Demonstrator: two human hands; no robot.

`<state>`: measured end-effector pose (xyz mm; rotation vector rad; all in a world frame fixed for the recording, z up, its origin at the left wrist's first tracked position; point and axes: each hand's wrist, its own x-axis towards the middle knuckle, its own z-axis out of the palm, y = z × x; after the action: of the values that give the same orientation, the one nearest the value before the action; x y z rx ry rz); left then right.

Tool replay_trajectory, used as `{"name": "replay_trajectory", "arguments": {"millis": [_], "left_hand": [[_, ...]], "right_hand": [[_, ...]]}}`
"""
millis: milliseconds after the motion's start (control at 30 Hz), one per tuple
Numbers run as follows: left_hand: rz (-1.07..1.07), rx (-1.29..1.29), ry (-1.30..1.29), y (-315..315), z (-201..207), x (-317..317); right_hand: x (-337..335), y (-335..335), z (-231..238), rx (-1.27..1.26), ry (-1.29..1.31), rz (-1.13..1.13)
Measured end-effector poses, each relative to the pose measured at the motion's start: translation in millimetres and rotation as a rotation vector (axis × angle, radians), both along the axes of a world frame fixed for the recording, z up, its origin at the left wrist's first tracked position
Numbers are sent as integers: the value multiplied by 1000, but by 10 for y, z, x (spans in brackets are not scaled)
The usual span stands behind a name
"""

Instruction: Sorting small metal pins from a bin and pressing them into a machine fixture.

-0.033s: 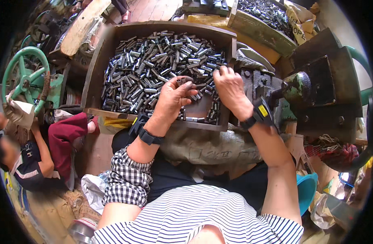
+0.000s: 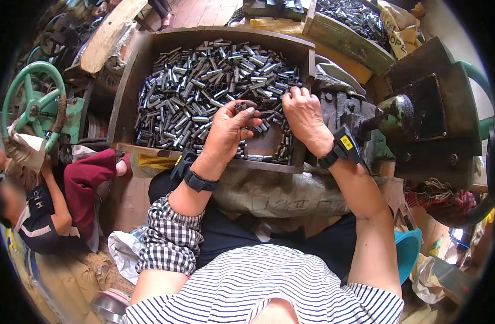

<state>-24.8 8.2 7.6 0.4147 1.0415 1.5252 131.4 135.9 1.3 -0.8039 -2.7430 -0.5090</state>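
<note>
Now left hand (image 2: 226, 132) fingers (image 2: 246, 114) pinch metal tubes (image 2: 241, 105).

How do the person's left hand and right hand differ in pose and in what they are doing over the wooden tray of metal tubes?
The left hand is curled, gripping a few short metal tubes at its fingertips; the right hand lies flatter, palm down, fingers spread on the loose tubes. The left forearm has a checked sleeve pushed up; the right forearm is bare. Both wear a black wristband and work over the same wooden tray.

No visible change between frames
</note>
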Motion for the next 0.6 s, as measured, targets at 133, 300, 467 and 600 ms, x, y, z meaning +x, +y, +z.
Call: {"name": "replay_trajectory", "arguments": {"millis": [133,300,467,600], "left_hand": [[-43,-14,156,-41,-40,-34],[-104,186,1207,49,-78,132],[-201,194,1848,213,-110,366],[-315,203,2000,328,-310,430]], "right_hand": [[-86,37,-62,-30,-36,-1],[84,0,1,-216,237,148],[371,-294,180,-833,722,-35],[632,-522,30,-1209,869,-140]]}}
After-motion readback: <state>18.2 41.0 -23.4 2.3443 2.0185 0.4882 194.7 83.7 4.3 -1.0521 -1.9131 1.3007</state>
